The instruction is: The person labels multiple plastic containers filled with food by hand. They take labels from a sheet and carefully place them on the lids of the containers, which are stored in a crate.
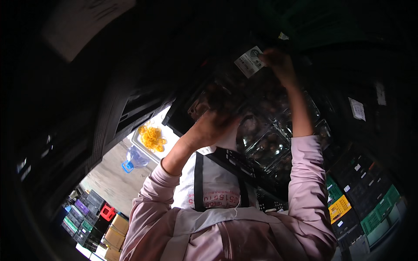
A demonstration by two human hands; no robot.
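Just left of the fingertips of the right hand (278,63) is a white label (249,63), above clear plastic boxes (265,143) that spread below and between the two hands. The right hand appears to pinch the label by its nearer edge; the thumb is lost in the dark, so the exact grip cannot be made out. The left hand (213,124), lower and toward the person's left, lies over the near-left boxes. Its fingers blur into shadow, and I cannot tell whether they are spread, curled or closed on anything.

To handle the label well, I would keep the pinch light and close to the edge, so that it stays flat and uncreased, and hold the wrist high enough to clear the glossy lids. A steadying left hand would suit, since the boxes look light and slippery.

The label's printed face is toward the viewer, its round dark mark nearest the right fingertips. It sits askew, its long axis seeming to run from lower left to upper right; with the fingers at one edge and its shape nearly square, that is uncertain.

Left of the left hand, well apart, yellow bands (151,138) fill a white tray (138,140).
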